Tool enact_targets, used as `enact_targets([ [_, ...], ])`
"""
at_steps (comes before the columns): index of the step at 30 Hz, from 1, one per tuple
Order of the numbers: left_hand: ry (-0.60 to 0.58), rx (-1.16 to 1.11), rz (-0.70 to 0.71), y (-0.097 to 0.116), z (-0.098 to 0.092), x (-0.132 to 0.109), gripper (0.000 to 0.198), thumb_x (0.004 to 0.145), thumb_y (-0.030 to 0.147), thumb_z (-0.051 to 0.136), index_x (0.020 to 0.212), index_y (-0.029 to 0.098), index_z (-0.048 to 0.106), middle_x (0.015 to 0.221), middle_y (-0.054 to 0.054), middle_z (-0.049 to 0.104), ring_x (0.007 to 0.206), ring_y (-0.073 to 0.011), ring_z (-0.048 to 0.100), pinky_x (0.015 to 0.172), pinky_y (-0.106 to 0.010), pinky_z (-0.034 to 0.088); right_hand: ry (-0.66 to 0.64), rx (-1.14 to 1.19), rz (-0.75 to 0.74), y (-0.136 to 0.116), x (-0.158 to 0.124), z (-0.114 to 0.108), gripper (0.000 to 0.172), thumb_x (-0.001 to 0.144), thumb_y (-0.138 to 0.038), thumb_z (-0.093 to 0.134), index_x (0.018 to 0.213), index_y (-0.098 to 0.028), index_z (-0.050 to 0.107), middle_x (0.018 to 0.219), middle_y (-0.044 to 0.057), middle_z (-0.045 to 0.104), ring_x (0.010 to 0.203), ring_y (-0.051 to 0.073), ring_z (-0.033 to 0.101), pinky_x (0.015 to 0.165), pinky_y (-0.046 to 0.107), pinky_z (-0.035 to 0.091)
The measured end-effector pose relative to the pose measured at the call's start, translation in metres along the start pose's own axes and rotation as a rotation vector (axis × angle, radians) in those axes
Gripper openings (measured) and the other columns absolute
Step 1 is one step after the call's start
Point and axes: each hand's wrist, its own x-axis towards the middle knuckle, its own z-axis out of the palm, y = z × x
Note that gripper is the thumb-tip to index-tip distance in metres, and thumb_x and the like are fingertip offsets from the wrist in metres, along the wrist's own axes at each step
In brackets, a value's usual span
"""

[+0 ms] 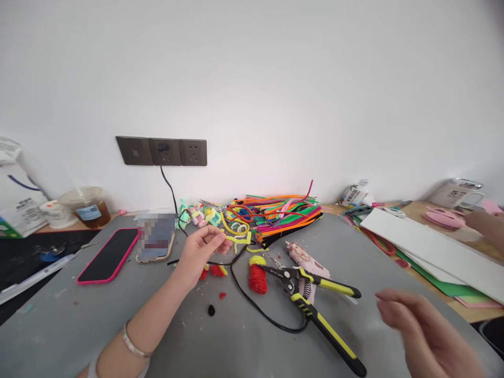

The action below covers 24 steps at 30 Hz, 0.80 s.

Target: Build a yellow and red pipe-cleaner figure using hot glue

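Observation:
My left hand (201,251) is raised over the grey table (118,325), its fingers pinched on a bent yellow pipe cleaner (236,234). My right hand (421,331) hovers low at the right, blurred, with fingers apart and nothing in it. It is nearest the black and yellow pliers (318,304), which lie open on the table. Beside the pliers stands a red coiled pipe-cleaner piece with a yellow top (258,275), and behind it lies a pink glue gun (305,257). A heap of coloured pipe cleaners (283,212) rests by the wall.
Two phones lie at the left, one in a pink case (108,256) and one in a pale case (155,239). A black cable (252,302) runs from the wall sockets (163,151) across the table. White boards and coloured sheets (437,254) fill the right side. A drink cup (87,207) stands at the far left.

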Motion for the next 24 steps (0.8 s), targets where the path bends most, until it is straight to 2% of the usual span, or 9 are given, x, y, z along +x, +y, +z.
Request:
enact_targets([
  [2, 0.022, 0.014, -0.002, 0.0, -0.001, 0.001, 0.04, 0.065, 0.049, 0.088, 0.074, 0.017, 0.066, 0.067, -0.001, 0.073, 0.063, -0.0122, 0.064, 0.064, -0.024, 0.054, -0.166, -0.132, -0.226, -0.006, 0.003, 0.003, 0.037, 0.091, -0.053, 0.056, 0.119, -0.029, 0.06, 0.116, 0.009, 0.069, 0.103, 0.033, 0.067, 0.082, 0.044, 0.054],
  [4, 0.025, 0.036, 0.0, -0.001, -0.001, 0.001, 0.04, 0.065, 0.05, 0.087, 0.073, 0.017, 0.066, 0.067, -0.001, 0.072, 0.062, -0.0119, 0.062, 0.062, -0.024, 0.052, -0.266, -0.3, -0.413, -0.007, 0.002, 0.01, 0.067, 0.084, -0.052, 0.065, 0.144, -0.033, 0.045, 0.142, 0.013, 0.058, 0.121, 0.041, 0.06, 0.093, 0.057, 0.05],
  [6, 0.014, 0.057, -0.001, -0.002, -0.002, 0.001, 0.04, 0.066, 0.05, 0.086, 0.073, 0.017, 0.066, 0.067, -0.001, 0.072, 0.062, -0.0115, 0.062, 0.061, -0.023, 0.051, -0.289, -0.445, -0.505, -0.006, -0.002, 0.016, 0.098, 0.075, -0.05, 0.073, 0.158, -0.032, 0.024, 0.148, 0.017, 0.052, 0.127, 0.047, 0.054, 0.098, 0.07, 0.043],
  [7, 0.002, 0.067, -0.002, -0.003, -0.002, 0.001, 0.04, 0.068, 0.051, 0.085, 0.074, 0.017, 0.066, 0.068, -0.001, 0.072, 0.063, -0.0113, 0.061, 0.061, -0.023, 0.05, -0.292, -0.492, -0.524, -0.006, -0.003, 0.018, 0.107, 0.072, -0.047, 0.076, 0.16, -0.031, 0.017, 0.147, 0.018, 0.053, 0.126, 0.048, 0.055, 0.098, 0.074, 0.041],
  [9, -0.019, 0.089, -0.005, -0.005, -0.002, 0.001, 0.039, 0.07, 0.051, 0.084, 0.076, 0.017, 0.066, 0.069, -0.001, 0.073, 0.064, -0.0111, 0.061, 0.062, -0.022, 0.05, -0.304, -0.529, -0.541, -0.007, -0.003, 0.019, 0.117, 0.067, -0.041, 0.079, 0.161, -0.03, 0.012, 0.14, 0.018, 0.057, 0.12, 0.047, 0.058, 0.098, 0.073, 0.042],
  [14, -0.059, 0.157, -0.006, -0.005, -0.002, 0.0, 0.039, 0.072, 0.052, 0.08, 0.076, 0.017, 0.064, 0.069, -0.002, 0.073, 0.066, -0.0122, 0.062, 0.063, -0.023, 0.05, -0.318, -0.523, -0.571, -0.018, 0.006, 0.016, 0.118, 0.06, -0.03, 0.081, 0.158, -0.032, 0.016, 0.126, 0.015, 0.06, 0.106, 0.042, 0.061, 0.085, 0.059, 0.055],
  [20, -0.136, 0.278, 0.012, -0.001, -0.002, -0.003, 0.031, 0.081, 0.046, 0.072, 0.078, 0.018, 0.059, 0.072, 0.0, 0.069, 0.065, -0.0116, 0.059, 0.064, -0.024, 0.049, -0.388, -0.471, -0.543, -0.025, 0.012, 0.012, 0.102, 0.069, -0.018, 0.064, 0.157, -0.03, 0.016, 0.117, 0.012, 0.06, 0.101, 0.035, 0.062, 0.081, 0.05, 0.059],
  [22, -0.238, 0.362, 0.022, 0.0, -0.003, -0.004, 0.026, 0.083, 0.042, 0.069, 0.078, 0.019, 0.059, 0.073, 0.001, 0.066, 0.067, -0.0124, 0.059, 0.064, -0.024, 0.048, -0.434, -0.451, -0.518, -0.028, 0.013, 0.01, 0.096, 0.069, -0.014, 0.06, 0.155, -0.029, 0.021, 0.116, 0.011, 0.059, 0.101, 0.033, 0.062, 0.08, 0.046, 0.06],
  [24, -0.408, 0.496, 0.017, 0.001, -0.004, -0.006, 0.019, 0.084, 0.036, 0.066, 0.078, 0.018, 0.06, 0.073, 0.001, 0.065, 0.068, -0.0131, 0.059, 0.065, -0.025, 0.047, -0.453, -0.437, -0.508, -0.03, 0.015, 0.007, 0.091, 0.069, -0.013, 0.059, 0.153, -0.028, 0.025, 0.118, 0.011, 0.059, 0.102, 0.032, 0.063, 0.079, 0.044, 0.06],
])
